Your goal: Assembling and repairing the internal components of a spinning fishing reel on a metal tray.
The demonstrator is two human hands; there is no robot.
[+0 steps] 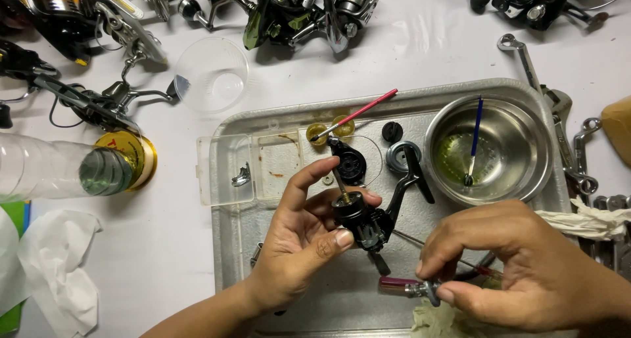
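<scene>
Nearest the camera, the right hand (519, 266) comes in from the lower right with its back turned up and its fingers (437, 256) curled together, pinched on a small screwdriver (411, 287) with a purple handle that lies just below the thumb, pointing left. A thin metal rod (411, 239) runs from under these fingers up toward the reel.

The left hand (299, 246) rises from the bottom edge, palm toward the right, wrist bent. Its thumb and fingers are clamped around a black fishing reel body (361, 223), the thumb pressing at the lower left and the forefinger arched over the top. The reel's bail arm (407, 183) sticks out just beyond the fingertips, up and to the right.

Both hands hover over a metal tray (243, 246) on the white table (151, 259). Just past the left forefinger lie a black side plate (350, 160) and a clear plastic box (230, 167). Beyond it a red-handled brush (358, 113) rests on two small yellow caps. Beyond the right fingers stands a steel bowl (519, 124) holding a blue brush (474, 141). Farthest off, other reels (309, 13) line the table's edge.
</scene>
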